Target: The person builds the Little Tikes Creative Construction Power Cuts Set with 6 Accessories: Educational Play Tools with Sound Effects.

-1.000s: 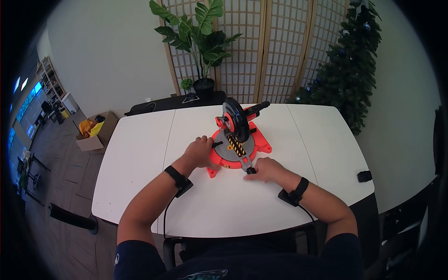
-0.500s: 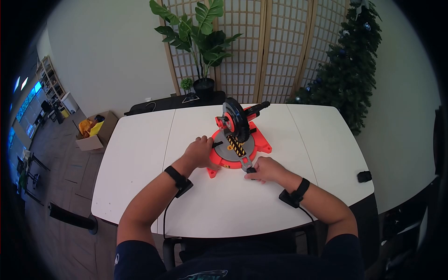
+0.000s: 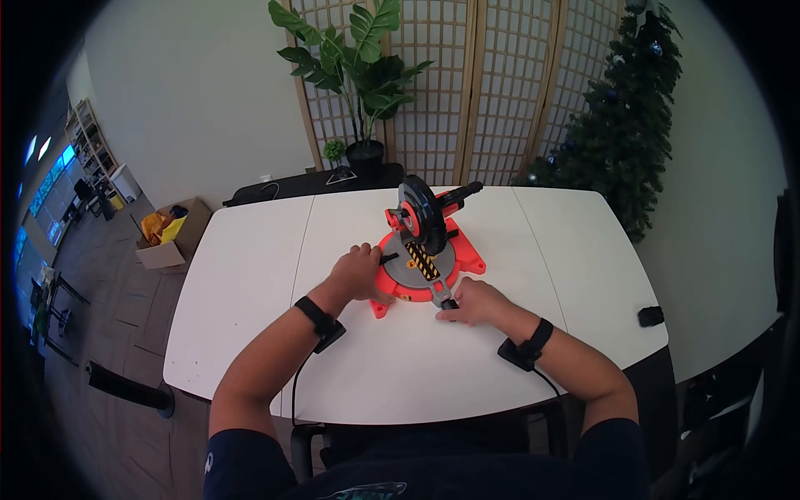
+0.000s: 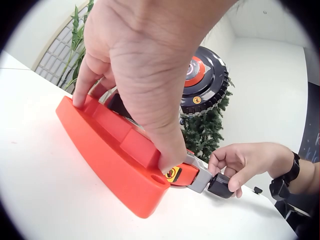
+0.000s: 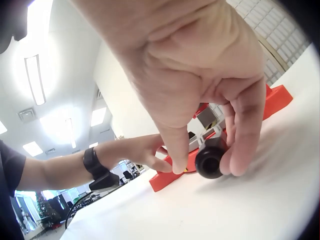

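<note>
A toy miter saw (image 3: 422, 218) with a red base (image 3: 471, 253), a grey round turntable and a black toothed blade stands on the white table. My left hand (image 3: 356, 273) grips the left side of the base. In the left wrist view its thumb and fingers (image 4: 86, 82) straddle the red edge piece. At the front, a black knob (image 4: 218, 185) sticks out from the grey arm of the turntable. My right hand (image 3: 479, 302) pinches that knob between thumb and fingers, as the right wrist view shows with the knob's hollow end facing the camera.
The white table (image 3: 375, 367) carries a small black object (image 3: 651, 315) near its right edge. Behind it stand a potted plant (image 3: 364, 157), a folding screen and a decorated tree (image 3: 617, 125). A cardboard box (image 3: 190, 237) sits on the floor at left.
My right hand's fingers have shifted slightly around the black knob, and its wrist has moved a touch. My left hand and the saw look unmoved.
</note>
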### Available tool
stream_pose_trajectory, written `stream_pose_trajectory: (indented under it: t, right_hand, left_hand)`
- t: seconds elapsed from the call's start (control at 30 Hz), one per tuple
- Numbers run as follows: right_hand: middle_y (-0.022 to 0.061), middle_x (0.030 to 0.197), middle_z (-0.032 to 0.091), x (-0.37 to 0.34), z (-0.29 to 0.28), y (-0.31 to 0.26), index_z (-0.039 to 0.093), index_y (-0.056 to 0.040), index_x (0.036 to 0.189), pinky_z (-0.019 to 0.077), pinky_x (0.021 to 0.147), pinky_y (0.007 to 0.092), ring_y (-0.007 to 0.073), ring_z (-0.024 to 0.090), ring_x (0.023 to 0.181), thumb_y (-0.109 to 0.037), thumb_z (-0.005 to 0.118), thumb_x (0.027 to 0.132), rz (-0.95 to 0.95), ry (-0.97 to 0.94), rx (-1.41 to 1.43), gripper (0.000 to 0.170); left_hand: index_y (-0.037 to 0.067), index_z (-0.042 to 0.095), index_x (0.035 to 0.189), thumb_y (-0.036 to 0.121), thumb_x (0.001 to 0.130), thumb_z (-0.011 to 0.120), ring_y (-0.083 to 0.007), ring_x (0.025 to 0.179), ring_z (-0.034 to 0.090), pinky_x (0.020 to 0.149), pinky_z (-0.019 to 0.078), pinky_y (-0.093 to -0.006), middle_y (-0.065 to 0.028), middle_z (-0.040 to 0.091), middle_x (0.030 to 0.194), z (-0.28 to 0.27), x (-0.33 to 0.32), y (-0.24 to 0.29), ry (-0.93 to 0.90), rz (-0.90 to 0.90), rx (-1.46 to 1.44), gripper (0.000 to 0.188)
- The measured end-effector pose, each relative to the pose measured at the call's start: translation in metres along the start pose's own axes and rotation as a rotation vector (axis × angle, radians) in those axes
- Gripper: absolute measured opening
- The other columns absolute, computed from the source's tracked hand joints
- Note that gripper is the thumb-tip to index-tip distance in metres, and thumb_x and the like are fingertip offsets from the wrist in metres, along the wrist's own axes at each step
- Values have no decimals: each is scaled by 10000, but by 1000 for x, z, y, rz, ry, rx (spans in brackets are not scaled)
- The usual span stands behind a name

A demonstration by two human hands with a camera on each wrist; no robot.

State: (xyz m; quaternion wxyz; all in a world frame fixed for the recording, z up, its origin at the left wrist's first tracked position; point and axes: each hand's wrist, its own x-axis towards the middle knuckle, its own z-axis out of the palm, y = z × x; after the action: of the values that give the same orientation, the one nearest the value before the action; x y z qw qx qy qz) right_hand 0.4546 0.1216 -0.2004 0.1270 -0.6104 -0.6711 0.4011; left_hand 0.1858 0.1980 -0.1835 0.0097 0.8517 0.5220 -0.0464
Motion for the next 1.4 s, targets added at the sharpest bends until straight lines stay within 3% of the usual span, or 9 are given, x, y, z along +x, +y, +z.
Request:
stream_pose_trajectory:
  t: [0.07, 0.2, 0.3, 0.47, 0.6, 0.8, 0.97, 1.27, 1.4]
  right_hand:
    - [182, 864, 687, -4, 2, -6, 578, 50, 992, 568, 710, 368, 293, 705, 789, -369, 863, 730, -178, 61, -355, 570]
    - [217, 918, 669, 3, 10, 1, 502, 89, 1062, 549, 795, 409, 353, 678, 900, -332, 863, 718, -192, 111, -370, 653]
    - [221, 886, 664, 3, 9, 0, 486, 91, 1067, 561, 717, 385, 321, 700, 803, -297, 867, 714, -242, 184, -397, 648]
    - [164, 874, 665, 10, -1, 14, 475, 53, 1055, 547, 546, 314, 211, 684, 600, -328, 834, 791, -120, -54, 219, 587]
    - [122, 865, 652, 2, -17, 6, 493, 25, 1060, 538, 528, 300, 190, 682, 616, -390, 806, 823, -106, -77, 196, 571]
    - [121, 972, 646, 4, -44, 6, 531, -7, 1057, 558, 755, 336, 259, 687, 892, -381, 833, 782, -147, 163, -245, 553]
    - [209, 1294, 549, 10, -56, 19, 483, 37, 1302, 474, 1022, 394, 350, 537, 1223, -271, 889, 679, -416, 359, -409, 805]
    - [176, 1486, 447, 31, -62, 38, 369, -8, 1464, 409, 1131, 396, 343, 417, 1383, -174, 915, 561, -490, 137, -360, 1068]
    - [201, 1426, 487, 21, -65, 33, 360, 15, 1459, 425, 1114, 390, 350, 481, 1322, -159, 905, 564, -451, 134, -360, 1062]
  left_hand:
    - [-23, 484, 1316, 611, 557, 847, -342, 1153, 575, 985, 497, -387, -192, 571, 1222, 0, 0, 0, 2, 1, -1, 1053]
    - [-29, 482, 1315, 614, 555, 847, -341, 1152, 575, 983, 500, -389, -192, 571, 1218, -3, -1, 2, -1, 2, -2, 1059]
    - [-29, 482, 1316, 617, 556, 845, -341, 1156, 573, 983, 501, -390, -192, 570, 1219, -5, -1, 3, -20, -3, 7, 1062]
    - [-26, 483, 1320, 615, 557, 848, -341, 1157, 572, 985, 502, -392, -192, 567, 1220, -3, 0, 2, -19, -13, 0, 1061]
    - [-33, 487, 1313, 589, 560, 861, -343, 1164, 570, 983, 504, -390, -198, 565, 1227, -3, -2, 0, 0, 15, -14, 1046]
    - [-18, 502, 1316, 549, 563, 869, -348, 1194, 554, 1005, 493, -393, -192, 553, 1270, -7, -3, -2, 18, 69, -59, 1012]
    - [7, 514, 1323, 518, 573, 866, -357, 1230, 535, 1023, 484, -402, -178, 537, 1319, -7, -2, -7, 27, 132, -94, 973]
    - [25, 498, 1343, 448, 557, 901, -340, 1264, 512, 1065, 450, -392, -153, 531, 1332, -15, -4, -11, 26, 223, -185, 980]
    - [31, 491, 1350, 431, 551, 909, -328, 1277, 503, 1070, 451, -387, -148, 526, 1340, -16, -4, -12, -8, 235, -197, 987]
